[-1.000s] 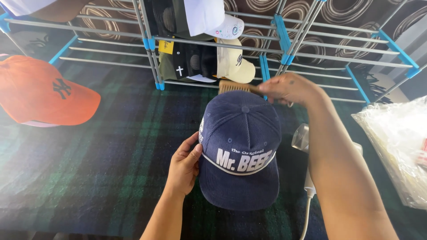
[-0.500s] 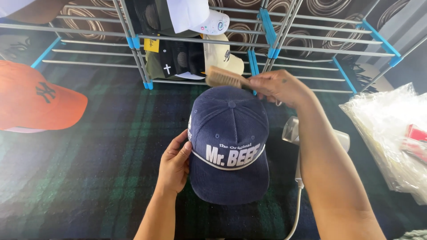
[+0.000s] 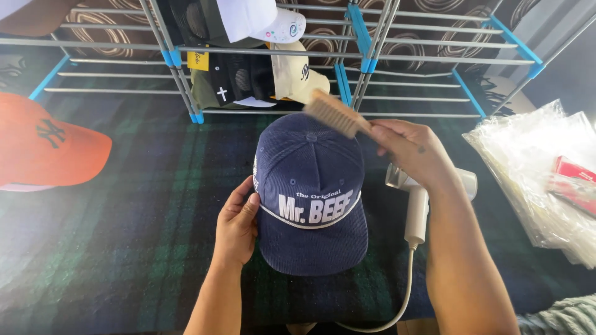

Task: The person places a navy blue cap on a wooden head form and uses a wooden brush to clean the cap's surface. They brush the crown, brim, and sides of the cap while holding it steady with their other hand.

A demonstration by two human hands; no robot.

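A navy corduroy cap (image 3: 308, 186) with white lettering and a white rope across its brim lies on the dark plaid cloth, brim toward me. My left hand (image 3: 236, 222) grips its left side at the brim. My right hand (image 3: 410, 149) holds a small wooden brush (image 3: 332, 113) with pale bristles, raised at the cap's upper right crown; the brush is blurred.
A white handheld appliance (image 3: 417, 205) with a cord lies right of the cap, partly under my right arm. An orange cap (image 3: 43, 149) sits at far left. A metal rack (image 3: 366, 59) with blue joints holds several caps (image 3: 261, 25) behind. Clear plastic bags (image 3: 546, 180) lie at right.
The brush has swung from the cap's back edge up and to the right over the crown. My left hand keeps its grip on the cap's side.
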